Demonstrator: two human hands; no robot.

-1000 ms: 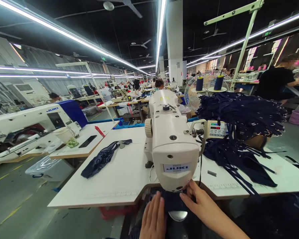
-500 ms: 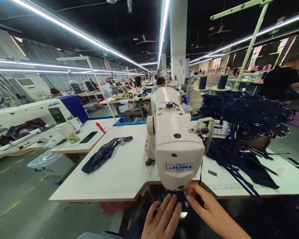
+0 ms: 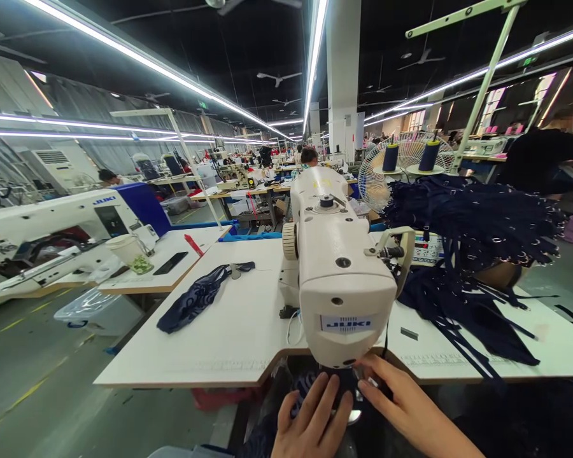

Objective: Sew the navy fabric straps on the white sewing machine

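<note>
Under the head of a white sewing machine lies dark navy patterned fabric. My left hand rests flat on this fabric, fingers stretched out and slightly apart, in front of the needle area. At the right of that area is my right hand, its thumb and index finger closed in a pinch at the edge of the navy fabric. The machine head hides the needle and part of the cloth. A bright metal plate shows between the two hands.
A navy lace piece lies left on the white table. A heap of navy straps with metal rings fills the right side, near thread cones and a fan. Another sewing machine stands left. A person in black sits at far right.
Both hands stay almost in place at the machine. A little more patterned fabric shows beside my left fingers. The view has shifted slightly.
</note>
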